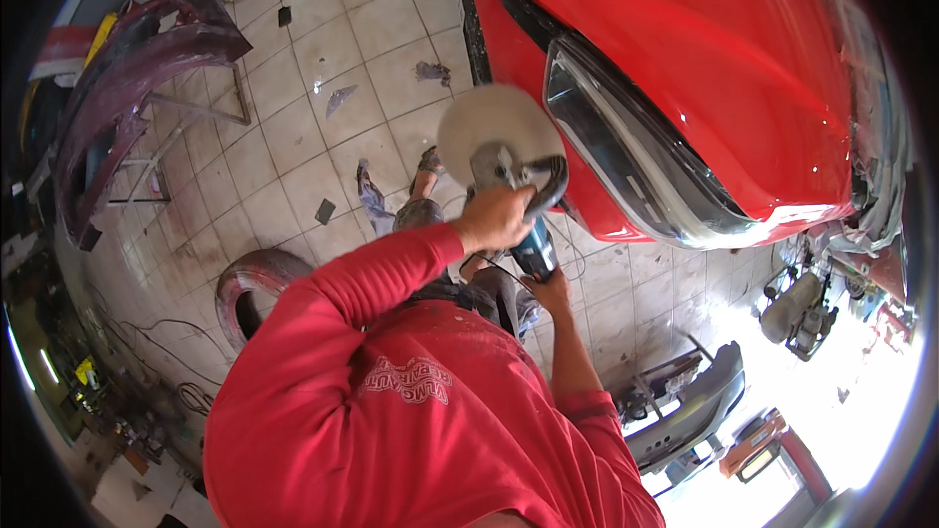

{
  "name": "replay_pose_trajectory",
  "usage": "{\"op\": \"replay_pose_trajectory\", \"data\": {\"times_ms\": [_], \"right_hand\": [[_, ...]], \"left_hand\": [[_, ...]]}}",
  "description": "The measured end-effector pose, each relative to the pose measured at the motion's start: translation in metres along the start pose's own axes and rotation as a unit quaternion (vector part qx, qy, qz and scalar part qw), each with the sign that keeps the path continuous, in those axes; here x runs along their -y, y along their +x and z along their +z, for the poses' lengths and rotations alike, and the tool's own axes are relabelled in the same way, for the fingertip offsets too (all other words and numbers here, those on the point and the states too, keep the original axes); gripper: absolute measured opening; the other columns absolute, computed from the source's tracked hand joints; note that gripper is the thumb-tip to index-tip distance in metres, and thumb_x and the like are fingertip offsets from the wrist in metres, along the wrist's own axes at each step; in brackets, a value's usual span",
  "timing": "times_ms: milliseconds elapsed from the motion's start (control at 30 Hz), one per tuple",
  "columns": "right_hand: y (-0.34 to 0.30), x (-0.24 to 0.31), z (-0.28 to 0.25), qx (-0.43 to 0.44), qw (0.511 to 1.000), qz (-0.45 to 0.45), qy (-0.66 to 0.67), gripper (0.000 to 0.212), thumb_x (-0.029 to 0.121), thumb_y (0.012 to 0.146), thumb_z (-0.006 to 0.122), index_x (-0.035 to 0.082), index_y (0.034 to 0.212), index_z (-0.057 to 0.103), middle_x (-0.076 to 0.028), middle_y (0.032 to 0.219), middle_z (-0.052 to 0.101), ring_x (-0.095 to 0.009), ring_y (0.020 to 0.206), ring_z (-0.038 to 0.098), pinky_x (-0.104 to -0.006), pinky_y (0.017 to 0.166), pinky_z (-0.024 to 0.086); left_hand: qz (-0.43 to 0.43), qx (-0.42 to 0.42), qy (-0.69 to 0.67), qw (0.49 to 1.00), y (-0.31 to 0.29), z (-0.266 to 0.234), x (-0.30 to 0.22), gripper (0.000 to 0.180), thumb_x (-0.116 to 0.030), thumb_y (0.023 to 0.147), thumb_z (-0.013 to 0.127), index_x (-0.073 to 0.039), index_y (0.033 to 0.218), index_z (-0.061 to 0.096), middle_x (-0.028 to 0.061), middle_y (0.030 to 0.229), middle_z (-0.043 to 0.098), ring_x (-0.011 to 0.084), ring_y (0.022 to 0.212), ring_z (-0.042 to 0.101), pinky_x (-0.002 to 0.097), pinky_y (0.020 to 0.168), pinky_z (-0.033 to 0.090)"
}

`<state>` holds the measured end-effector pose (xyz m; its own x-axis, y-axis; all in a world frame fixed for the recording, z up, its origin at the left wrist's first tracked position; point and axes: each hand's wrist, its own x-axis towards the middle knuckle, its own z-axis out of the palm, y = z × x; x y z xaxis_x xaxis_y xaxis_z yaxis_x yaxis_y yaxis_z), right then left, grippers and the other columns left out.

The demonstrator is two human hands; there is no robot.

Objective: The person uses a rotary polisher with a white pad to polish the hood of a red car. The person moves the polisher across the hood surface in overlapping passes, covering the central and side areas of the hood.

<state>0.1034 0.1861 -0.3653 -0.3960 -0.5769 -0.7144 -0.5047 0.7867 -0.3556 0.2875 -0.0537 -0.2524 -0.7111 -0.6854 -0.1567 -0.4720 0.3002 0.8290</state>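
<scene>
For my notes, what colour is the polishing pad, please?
The polishing pad is pale beige, best seen in the head view.

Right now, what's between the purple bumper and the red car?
In the head view, tiled floor with scraps lies between bumper and car, plus the person's feet and, nearest the car, the polisher.

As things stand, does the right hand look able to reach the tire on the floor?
Probably not. The right hand holds the rear of the polisher, and in this view the red-sleeved left arm lies between that hand and the tire.
</scene>
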Motion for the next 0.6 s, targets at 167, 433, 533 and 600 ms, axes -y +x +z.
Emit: {"op": "replay_pose_trajectory", "data": {"times_ms": [167, 433, 533, 600], "right_hand": [[-0.02, -0.059, -0.038, 0.206, 0.96, -0.082, 0.172, 0.108, 0.037, 0.058, 0.109, 0.005, 0.147, 0.056, -0.01, 0.123, 0.076, -0.019, 0.105, 0.074, -0.0414, 0.094, 0.06], [0.028, 0.056, -0.074, 0.186, 0.97, -0.109, 0.112, 0.103, 0.031, 0.064, 0.105, -0.002, 0.147, 0.054, -0.015, 0.125, 0.073, -0.026, 0.117, 0.07, -0.0434, 0.102, 0.056], [0.064, 0.129, -0.049, 0.17, 0.96, -0.211, 0.075, 0.091, 0.036, 0.062, 0.105, 0.001, 0.135, 0.064, -0.013, 0.119, 0.076, -0.025, 0.113, 0.072, -0.0414, 0.098, 0.057], [0.098, 0.16, -0.027, 0.184, 0.938, -0.256, 0.145, 0.094, 0.028, 0.062, 0.105, 0.003, 0.139, 0.059, -0.012, 0.129, 0.07, -0.025, 0.12, 0.068, -0.0416, 0.104, 0.054]], "left_hand": [[0.052, 0.032, -0.029, 0.998, -0.031, 0.05, -0.033, 0.029, -0.022, 0.086, 0.076, -0.008, 0.107, 0.063, 0.0201, 0.074, 0.07, 0.0456, 0.072, 0.072, 0.0563, 0.065, 0.055], [0.048, 0.001, -0.047, 0.998, -0.015, -0.007, -0.007, 0.025, -0.017, 0.084, 0.073, -0.005, 0.104, 0.064, 0.0223, 0.075, 0.07, 0.046, 0.075, 0.072, 0.0557, 0.069, 0.056], [0.044, 0.032, -0.066, 0.996, 0.0, -0.047, 0.025, 0.019, -0.018, 0.084, 0.073, -0.008, 0.098, 0.064, 0.0211, 0.076, 0.069, 0.0444, 0.075, 0.072, 0.0555, 0.069, 0.055], [0.054, 0.042, -0.051, 0.996, 0.011, -0.083, 0.048, 0.02, -0.017, 0.083, 0.074, -0.008, 0.098, 0.064, 0.0203, 0.074, 0.068, 0.0437, 0.073, 0.072, 0.0546, 0.067, 0.055]]}}
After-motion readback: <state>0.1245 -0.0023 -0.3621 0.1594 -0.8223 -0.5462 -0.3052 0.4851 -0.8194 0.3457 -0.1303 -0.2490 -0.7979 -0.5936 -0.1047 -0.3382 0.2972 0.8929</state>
